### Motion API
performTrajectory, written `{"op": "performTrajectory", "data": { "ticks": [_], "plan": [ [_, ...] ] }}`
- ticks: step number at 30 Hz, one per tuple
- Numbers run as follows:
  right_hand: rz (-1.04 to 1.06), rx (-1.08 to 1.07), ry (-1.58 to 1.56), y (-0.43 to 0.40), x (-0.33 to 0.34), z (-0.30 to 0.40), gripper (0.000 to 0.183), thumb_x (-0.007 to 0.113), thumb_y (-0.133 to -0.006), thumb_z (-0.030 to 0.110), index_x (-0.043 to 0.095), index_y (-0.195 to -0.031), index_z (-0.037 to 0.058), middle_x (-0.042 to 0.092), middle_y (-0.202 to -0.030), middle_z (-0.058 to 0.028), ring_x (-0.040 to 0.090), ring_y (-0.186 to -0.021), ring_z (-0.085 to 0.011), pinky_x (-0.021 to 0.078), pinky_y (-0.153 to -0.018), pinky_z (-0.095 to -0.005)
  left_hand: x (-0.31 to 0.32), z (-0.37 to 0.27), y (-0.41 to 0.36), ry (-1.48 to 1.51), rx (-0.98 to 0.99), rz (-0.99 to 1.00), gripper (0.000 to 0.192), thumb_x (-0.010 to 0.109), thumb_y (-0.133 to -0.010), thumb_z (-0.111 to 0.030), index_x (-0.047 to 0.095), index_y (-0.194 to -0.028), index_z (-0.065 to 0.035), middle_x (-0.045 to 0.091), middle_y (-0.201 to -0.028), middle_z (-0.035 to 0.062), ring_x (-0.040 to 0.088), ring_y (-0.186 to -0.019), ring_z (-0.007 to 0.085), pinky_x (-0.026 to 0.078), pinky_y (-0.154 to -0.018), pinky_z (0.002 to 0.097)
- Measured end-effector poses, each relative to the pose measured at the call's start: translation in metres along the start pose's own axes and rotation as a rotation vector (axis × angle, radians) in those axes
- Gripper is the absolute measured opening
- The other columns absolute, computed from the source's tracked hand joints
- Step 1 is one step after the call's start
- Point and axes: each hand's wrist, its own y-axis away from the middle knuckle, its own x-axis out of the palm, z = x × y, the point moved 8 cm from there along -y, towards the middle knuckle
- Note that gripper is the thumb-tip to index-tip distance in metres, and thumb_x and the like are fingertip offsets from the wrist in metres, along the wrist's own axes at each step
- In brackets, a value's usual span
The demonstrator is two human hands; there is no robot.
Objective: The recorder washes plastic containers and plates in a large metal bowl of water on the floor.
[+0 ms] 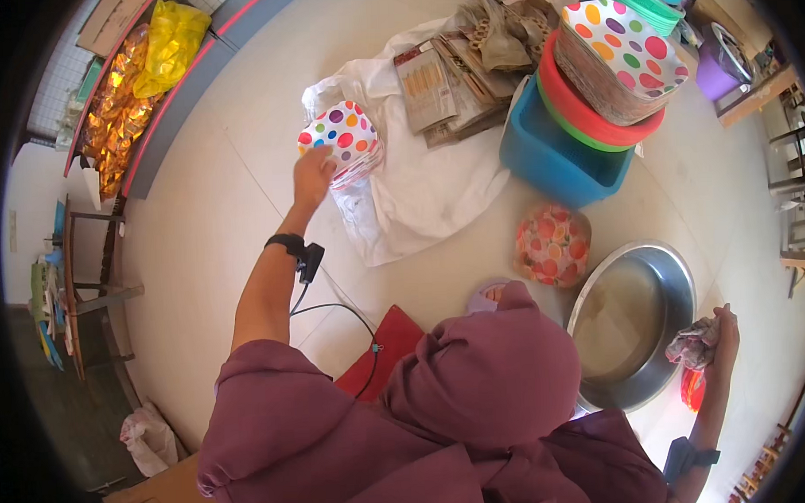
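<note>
My left hand (315, 173) is at the front edge of a stack of polka-dot plates (337, 135) lying on a white sheet (434, 204); its fingers are partly hidden, so I cannot tell whether it grips a plate. My right hand (726, 338) holds a crumpled grey cloth (695, 343) beside the right rim of a round metal basin (688, 295) with cloudy water in it. Below that cloth lies a red item (693, 389), partly hidden. A fruit-patterned plate (553, 245), blurred, is on the floor left of the basin.
Blue, green and red plastic baskets (559, 159) stand beyond the basin, with a tall stack of polka-dot plates (625, 51) on top. Flat packages (430, 87) lie on the sheet's far side. A red mat (386, 345) and a cable are near my body. Shelving stands at the far left.
</note>
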Motion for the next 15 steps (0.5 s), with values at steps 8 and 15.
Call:
{"op": "performTrajectory", "data": {
  "ticks": [8,15],
  "plan": [
    [0.015,0.034,0.0,0.018,0.007,0.001,0.029,0.058,-0.095,0.034,0.054,-0.099,0.0049,0.056,-0.075,-0.0067,0.061,-0.067,-0.0164,0.051,-0.06,-0.0286,0.03,-0.016,0.011,-0.056,-0.05,0.342,0.04,0.055,-0.091,-0.031,0.055,-0.13,-0.0218,0.064,-0.118,0.0099,0.06,-0.109,0.0291,0.041,-0.096,0.0488],
    [-0.006,0.065,0.013,0.013,-0.023,-0.014,0.033,0.058,-0.093,0.037,0.055,-0.101,0.0042,0.056,-0.081,-0.0061,0.059,-0.071,-0.0152,0.0496,-0.064,-0.0279,0.027,-0.002,-0.009,-0.016,-0.065,0.312,0.036,0.052,-0.09,-0.023,0.058,-0.125,-0.017,0.066,-0.112,0.0142,0.063,-0.102,0.0342,0.05,-0.087,0.0424]
  ]
}}
